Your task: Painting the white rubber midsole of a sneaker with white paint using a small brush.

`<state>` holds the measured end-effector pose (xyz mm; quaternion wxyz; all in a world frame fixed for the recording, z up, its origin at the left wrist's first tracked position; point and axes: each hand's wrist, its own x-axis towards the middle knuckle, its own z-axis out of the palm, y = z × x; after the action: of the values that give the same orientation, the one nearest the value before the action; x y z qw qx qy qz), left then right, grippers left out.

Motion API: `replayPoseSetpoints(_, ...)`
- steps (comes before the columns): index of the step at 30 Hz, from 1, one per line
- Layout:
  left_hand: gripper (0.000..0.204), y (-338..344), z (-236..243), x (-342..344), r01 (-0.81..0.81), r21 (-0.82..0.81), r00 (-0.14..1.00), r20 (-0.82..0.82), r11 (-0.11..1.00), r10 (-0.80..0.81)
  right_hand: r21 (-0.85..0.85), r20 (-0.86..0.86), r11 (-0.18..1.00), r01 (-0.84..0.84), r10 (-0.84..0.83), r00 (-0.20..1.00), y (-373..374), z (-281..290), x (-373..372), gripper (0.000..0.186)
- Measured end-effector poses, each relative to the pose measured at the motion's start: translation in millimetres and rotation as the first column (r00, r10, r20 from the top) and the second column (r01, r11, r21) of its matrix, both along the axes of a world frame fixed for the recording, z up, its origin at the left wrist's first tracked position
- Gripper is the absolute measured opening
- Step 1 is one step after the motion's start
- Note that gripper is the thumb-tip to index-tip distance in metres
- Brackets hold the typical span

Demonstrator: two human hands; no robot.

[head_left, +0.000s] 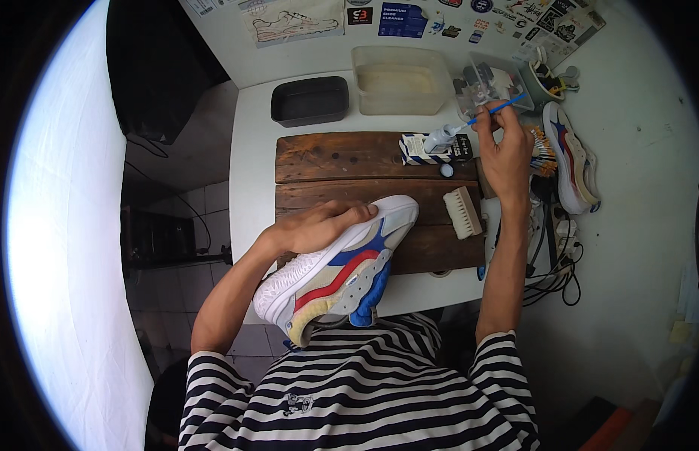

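Observation:
My left hand grips a multicolour sneaker, white-soled with blue, red and cream panels, tilted on its side near my chest. My right hand pinches a thin blue brush, whose lower end is at the mouth of a small clear bottle. The bottle is by a navy-and-white striped box on a dark wooden board. A small round cap lies below the box, and a pale-bristled wooden brush rests at the board's right.
A black tray, translucent tub and clear bin line the back of the white table. At right are a cup of tools, another sneaker and tangled cables. A lit white panel stands left.

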<state>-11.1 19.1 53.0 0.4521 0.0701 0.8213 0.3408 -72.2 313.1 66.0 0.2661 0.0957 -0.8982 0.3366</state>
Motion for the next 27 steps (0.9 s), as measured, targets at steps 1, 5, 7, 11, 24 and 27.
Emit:
replayPoseSetpoints(1, 0.078, -1.2, -2.1, 0.8, -0.004, 0.021, 1.0, -0.009, 1.0, 0.004, -0.011, -0.018, 1.0, 0.009, -0.009, 1.0, -0.7, 1.0, 0.3, 0.012)
replayPoseSetpoints(5, 0.078, -1.4, -6.1, 1.0, -0.004, 0.026, 1.0, -0.018, 1.0, 0.005, -0.002, -0.042, 1.0, 0.017, -0.018, 0.999, 3.9, -2.7, 2.0, 0.012)
replayPoseSetpoints(7, 0.078, -1.8, -7.3, 2.1, -0.013, 0.017, 0.999, -0.034, 1.0, 0.014, -0.029, -0.065, 1.0, 0.003, -0.005, 0.998, 4.8, -4.5, 3.7, 0.012)
replayPoseSetpoints(11, 0.078, -1.4, -4.9, 1.1, 0.003, -0.02, 1.0, -0.022, 1.0, -0.004, -0.036, -0.07, 0.999, 0.011, -0.013, 0.997, -0.6, -5.5, 6.7, 0.012)
replayPoseSetpoints(24, 0.079, -2.2, -6.1, -0.5, -0.006, 0.003, 1.0, 0.005, 1.0, 0.006, -0.037, -0.044, 0.998, -0.048, 0.046, 0.998, 4.2, -9.4, 20.1, 0.011)
replayPoseSetpoints(27, 0.078, -0.5, -1.9, -0.4, -0.009, -0.01, 1.0, 0.005, 1.0, 0.009, 0.043, -0.048, 0.996, -0.082, 0.084, 0.995, 2.5, -10.5, 24.6, 0.011)
